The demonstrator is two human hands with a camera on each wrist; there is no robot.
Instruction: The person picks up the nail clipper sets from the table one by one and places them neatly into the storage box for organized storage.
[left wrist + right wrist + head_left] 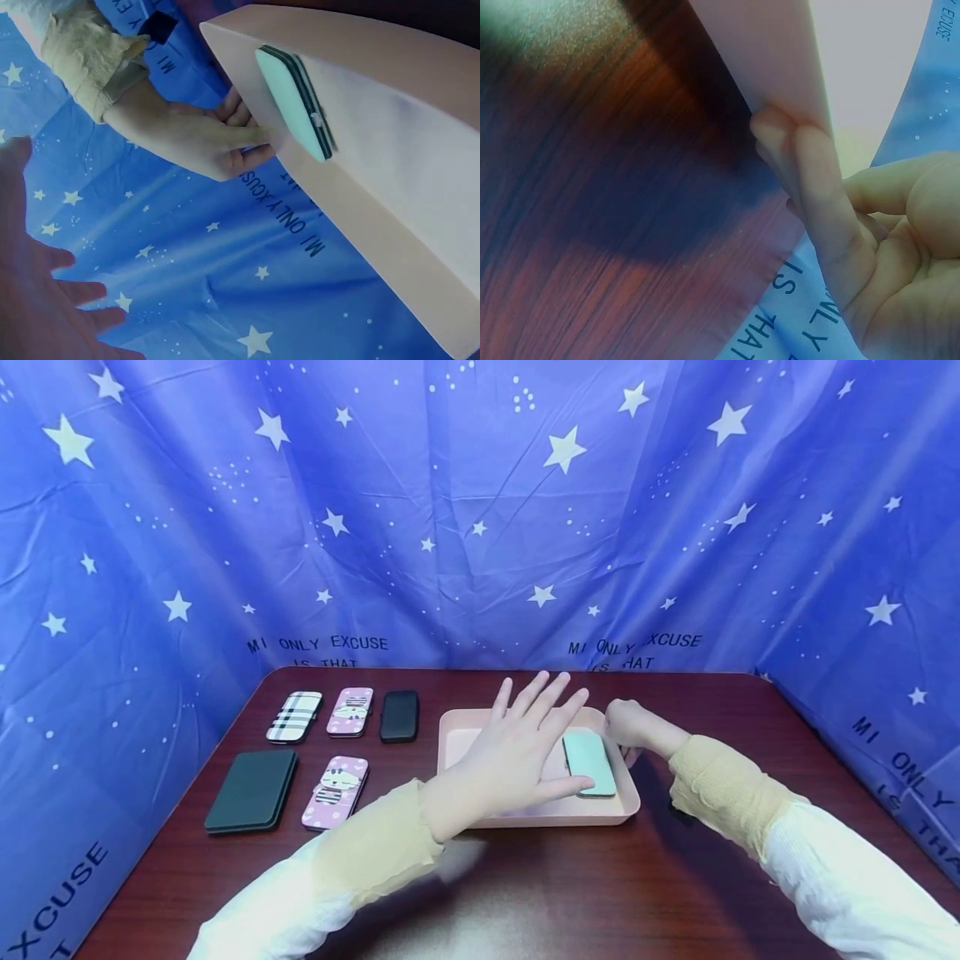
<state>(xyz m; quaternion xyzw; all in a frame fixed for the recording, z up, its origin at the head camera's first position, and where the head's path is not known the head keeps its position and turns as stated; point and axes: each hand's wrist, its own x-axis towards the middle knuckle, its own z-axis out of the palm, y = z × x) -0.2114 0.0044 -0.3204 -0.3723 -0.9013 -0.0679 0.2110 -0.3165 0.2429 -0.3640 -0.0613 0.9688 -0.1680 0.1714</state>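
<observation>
The only lettering I can read is printed in dark capitals on the blue curtain [480, 468]. On the far side, to the left, I read "MI ONLY EXCUSE" over "IS THAT", its lower line partly cut off at the bench [570, 893]; to the right, folds break up the same words. Near left I make out "XCUSE"; at the right side, "MI ONLY" over "IS THA".

Curtained-off booth, starry blue drapes [480, 568], wood-grain table [555, 893]
</observation>
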